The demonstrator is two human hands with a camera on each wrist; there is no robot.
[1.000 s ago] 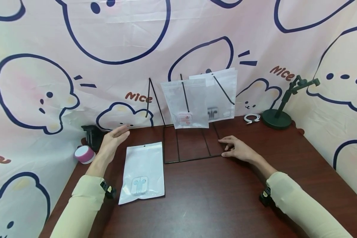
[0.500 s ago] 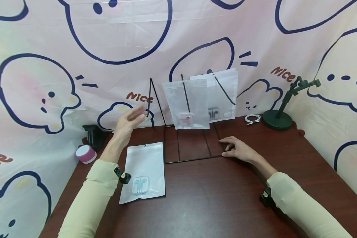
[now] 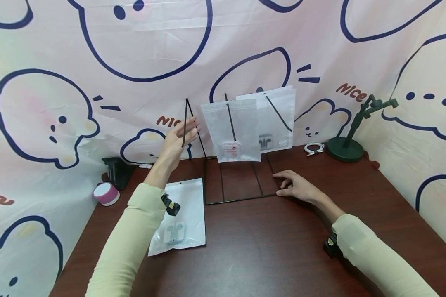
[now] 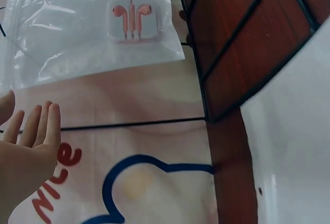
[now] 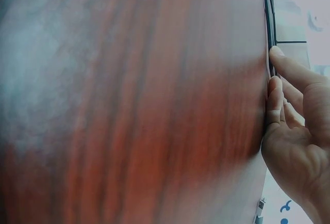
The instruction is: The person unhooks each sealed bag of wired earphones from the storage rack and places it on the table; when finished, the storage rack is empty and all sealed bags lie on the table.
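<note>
A black wire display rack [image 3: 241, 200] stands at the back of the table, with hooks jutting from its upright part. From its middle hook hangs a clear-fronted zip bag [image 3: 241, 121] of pink earphones [image 4: 133, 20]. White zip bags [image 3: 282, 105] hang on the right hook, partly behind it. My left hand [image 3: 178, 138] is raised at the left hook, fingers extended, with nothing in the palm. At the base's front right corner, my right hand [image 3: 297, 187] holds the wire between thumb and curled fingers. Another white bag [image 3: 189, 206] with pale earphones lies at left, partly under my left forearm.
A pink-and-white round jar [image 3: 106, 194] and a black stand [image 3: 119, 172] are at the table's left edge. Back right, a coiled white cable [image 3: 314, 148] lies beside a green jointed stand [image 3: 346, 147]. A cartoon-printed cloth [image 3: 145, 49] hangs close behind the rack.
My left hand has moved up and right from beside the black stand to the rack's left hook, its forearm now over the lying bag. The right hand has stayed at the base corner.
</note>
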